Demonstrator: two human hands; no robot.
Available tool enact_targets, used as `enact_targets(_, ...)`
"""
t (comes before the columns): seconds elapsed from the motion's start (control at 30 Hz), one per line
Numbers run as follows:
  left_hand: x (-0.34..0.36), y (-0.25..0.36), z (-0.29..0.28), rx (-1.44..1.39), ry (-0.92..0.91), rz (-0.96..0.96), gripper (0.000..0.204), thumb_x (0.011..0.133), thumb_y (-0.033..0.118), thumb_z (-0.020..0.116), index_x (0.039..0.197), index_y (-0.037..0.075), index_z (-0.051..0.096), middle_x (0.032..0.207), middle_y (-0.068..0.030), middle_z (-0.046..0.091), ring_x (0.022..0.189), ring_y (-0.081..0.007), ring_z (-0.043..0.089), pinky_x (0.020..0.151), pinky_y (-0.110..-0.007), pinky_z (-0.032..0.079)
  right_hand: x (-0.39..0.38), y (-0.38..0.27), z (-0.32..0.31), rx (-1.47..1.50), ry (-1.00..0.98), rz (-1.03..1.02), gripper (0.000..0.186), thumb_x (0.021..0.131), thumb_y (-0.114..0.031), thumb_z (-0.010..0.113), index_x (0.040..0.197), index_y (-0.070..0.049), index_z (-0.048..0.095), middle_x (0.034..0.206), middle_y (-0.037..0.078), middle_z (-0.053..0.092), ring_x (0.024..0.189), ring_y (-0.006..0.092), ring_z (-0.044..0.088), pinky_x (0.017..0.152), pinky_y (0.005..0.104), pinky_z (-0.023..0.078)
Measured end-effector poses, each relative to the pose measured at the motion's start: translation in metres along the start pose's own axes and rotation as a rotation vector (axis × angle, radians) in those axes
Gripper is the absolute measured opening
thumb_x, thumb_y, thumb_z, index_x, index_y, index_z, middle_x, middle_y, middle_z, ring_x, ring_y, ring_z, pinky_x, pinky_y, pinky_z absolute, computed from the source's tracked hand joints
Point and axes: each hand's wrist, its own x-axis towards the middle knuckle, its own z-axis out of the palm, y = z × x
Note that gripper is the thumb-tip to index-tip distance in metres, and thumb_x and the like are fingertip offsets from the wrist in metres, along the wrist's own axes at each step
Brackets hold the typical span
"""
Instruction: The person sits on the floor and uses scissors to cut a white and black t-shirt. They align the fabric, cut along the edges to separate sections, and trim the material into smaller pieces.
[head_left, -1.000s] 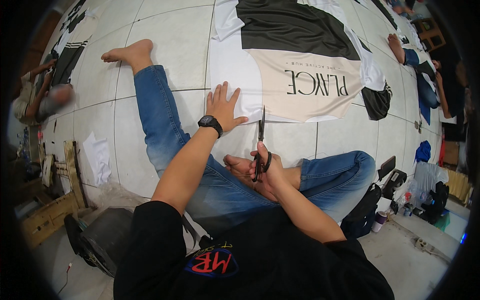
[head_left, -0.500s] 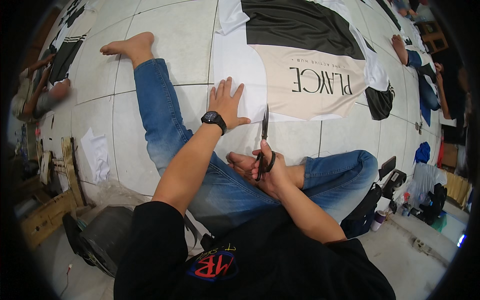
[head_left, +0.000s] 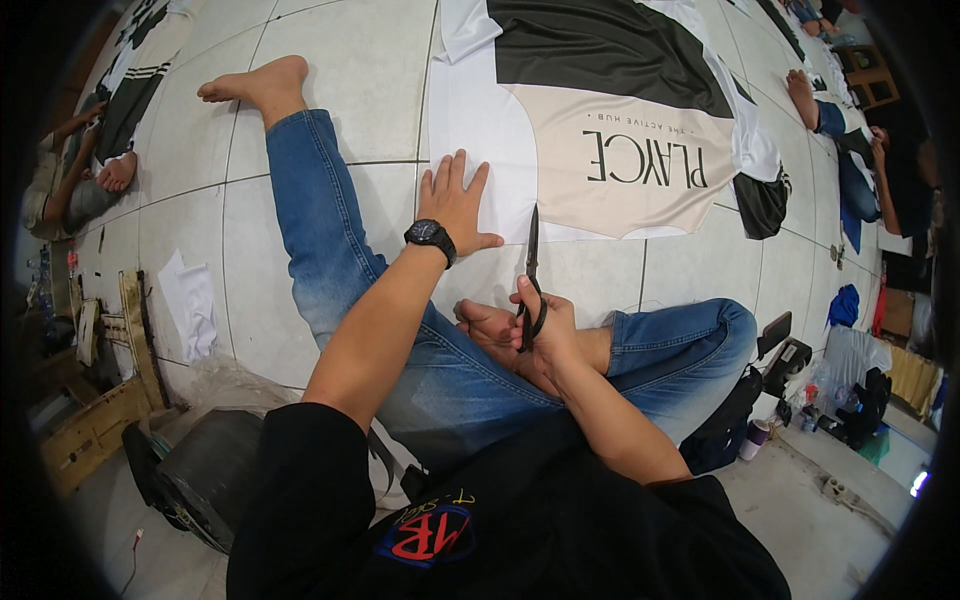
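A printed fabric panel [head_left: 630,135], cream and black with dark lettering, lies over white cloth [head_left: 470,110] on the tiled floor before me. My left hand [head_left: 459,208], with a black watch on the wrist, rests flat on the white cloth's near left corner. Its fingers are spread and hold nothing. In my right hand [head_left: 548,330] is a pair of black-handled scissors [head_left: 532,245], pointing away from me. The blade tips are at the near edge of the cloth, beside the cream panel's left border. My fingers partly hide the handles.
My bent legs in blue jeans [head_left: 660,375] frame the near side of the cloth. A white scrap [head_left: 188,305] lies on the left. Beyond it is a wooden frame [head_left: 140,340]. A cup [head_left: 755,438] and bags stand at right. Other people [head_left: 80,180] sit at both sides with fabric.
The scissors' handles have come closer together and the blades have narrowed. My left hand stays pressed on the cloth. The view has shifted slightly.
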Motion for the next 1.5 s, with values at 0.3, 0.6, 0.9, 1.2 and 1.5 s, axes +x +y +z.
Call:
enact_targets(0.3,-0.002,0.001,-0.005,-0.004,-0.034,-0.024,0.117,0.061,0.055,0.085,0.153,0.012,0.027,0.158,-0.0244,0.018,0.148,-0.0398,0.016,0.118,-0.057,0.017,0.001,-0.021,-0.001,0.048,-0.005,-0.02,0.066,0.085,-0.056,0.07,0.1,0.008,0.061,0.061,0.004,0.051,0.043,0.0156,0.054,0.038,0.0275,0.046)
enact_targets(0.6,-0.003,0.004,-0.005,-0.007,-0.018,-0.035,0.117,0.061,0.055,0.086,0.152,0.011,0.028,0.158,-0.0234,0.02,0.147,-0.0381,0.018,0.117,-0.055,0.018,0.013,-0.014,-0.002,-0.012,0.024,-0.062,0.061,0.085,-0.056,0.071,0.096,0.004,0.063,0.058,0.003,0.05,0.041,0.013,0.052,0.037,0.0263,0.045)
enact_targets(0.9,-0.005,0.004,-0.006,-0.012,-0.019,-0.038,0.117,0.06,0.054,0.086,0.152,0.01,0.029,0.158,-0.0235,0.02,0.147,-0.0388,0.018,0.117,-0.057,0.019,0.025,-0.02,-0.01,-0.008,-0.008,-0.087,0.06,0.086,-0.055,0.07,0.094,0.004,0.064,0.058,0.003,0.05,0.042,0.0146,0.052,0.038,0.0287,0.044)
enact_targets(1.2,-0.004,0.003,-0.008,-0.03,-0.041,-0.036,0.118,0.06,0.055,0.086,0.153,0.011,0.027,0.158,-0.0245,0.017,0.147,-0.0411,0.017,0.117,-0.058,0.019,0.042,-0.021,-0.012,-0.142,0.011,-0.147,0.06,0.086,-0.056,0.07,0.094,0.003,0.065,0.057,0.003,0.05,0.042,0.0144,0.053,0.037,0.0278,0.044)
enact_targets(1.5,-0.006,0.005,-0.011,-0.018,-0.038,-0.05,0.117,0.06,0.055,0.087,0.152,0.011,0.029,0.158,-0.0228,0.02,0.147,-0.0383,0.018,0.117,-0.056,0.019,0.051,-0.039,-0.011,-0.128,0.015,-0.139,0.058,0.085,-0.055,0.07,0.092,0.002,0.065,0.057,0.003,0.049,0.042,0.0141,0.053,0.037,0.0276,0.043)
